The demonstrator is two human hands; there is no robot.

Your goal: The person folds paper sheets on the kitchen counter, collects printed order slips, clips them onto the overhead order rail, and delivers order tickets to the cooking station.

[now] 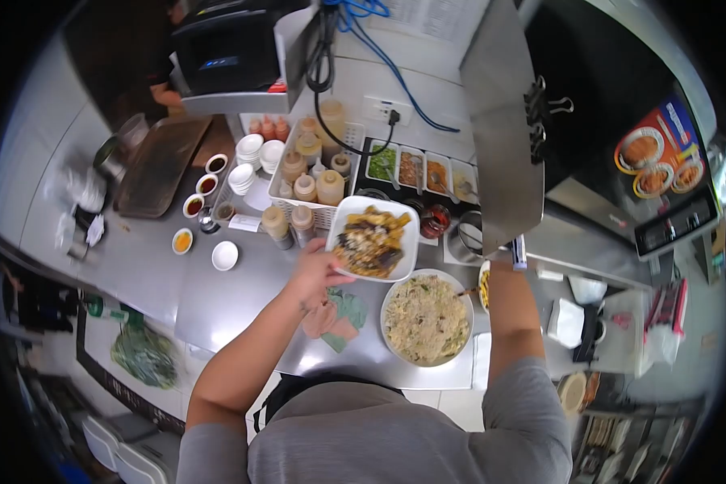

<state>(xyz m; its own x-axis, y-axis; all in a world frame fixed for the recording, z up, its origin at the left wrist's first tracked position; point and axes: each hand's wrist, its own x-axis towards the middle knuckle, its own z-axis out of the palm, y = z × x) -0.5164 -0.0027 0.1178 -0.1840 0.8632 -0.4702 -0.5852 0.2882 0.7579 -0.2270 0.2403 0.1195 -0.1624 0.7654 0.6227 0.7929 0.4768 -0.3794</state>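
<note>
My left hand [315, 270] grips the near left edge of a white square bowl [410, 244], its fingers closed around the rim. Browned pieces of food with a pale crumbly topping [373, 240] fill the bowl, which is held above the counter. Below and right of it stands a large round bowl of fried rice [427, 319]. My right forearm [515, 310] reaches forward past the rice; the hand is hidden behind a hanging steel panel [500, 129]. Beside that forearm, a white dish with yellow food [484, 286] is partly covered. Pink and green cloths [336, 319] lie under my left wrist.
Squeeze bottles [329, 187] fill a white basket behind the bowl. Topping trays [411, 168] stand to its right, near a red jar [435, 220]. Sauce cups [194, 206] and a brown tray [161, 165] are at left. Another person's arm [168, 95] shows at the back.
</note>
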